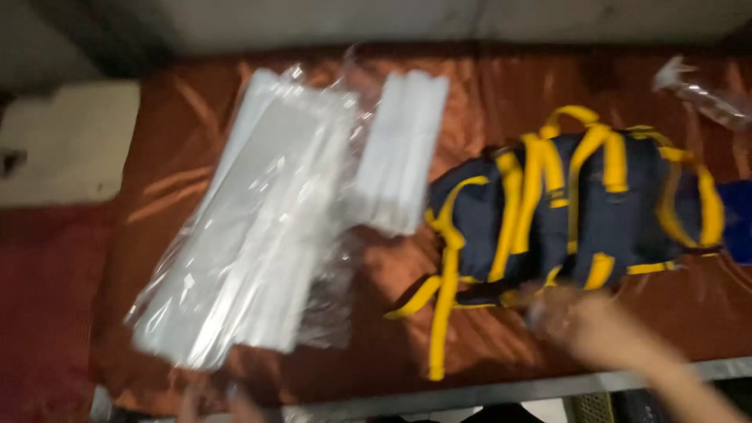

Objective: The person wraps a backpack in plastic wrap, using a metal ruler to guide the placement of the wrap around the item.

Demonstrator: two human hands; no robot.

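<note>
The navy and yellow backpack [576, 207] lies on the rust-coloured sheet [392, 313], right of the plastic bags [251, 235]. The blurred right hand [603, 329] touches its lower edge; whether its fingers grip, I cannot tell. A firm strap hold seems best.

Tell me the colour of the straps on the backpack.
Yellow straps on a dark navy backpack, seen in the head view, though blurred.

Right hand [583, 321] is seen entering from the lower right corner, forearm angled up and to the left, bare. Heavy motion blur; the fingers cannot be separated, so open or closed cannot be told. Left hand [215, 403] is only glimpsed at the bottom edge, left of centre, as a blurred fingertip patch; its pose cannot be made out.
</note>
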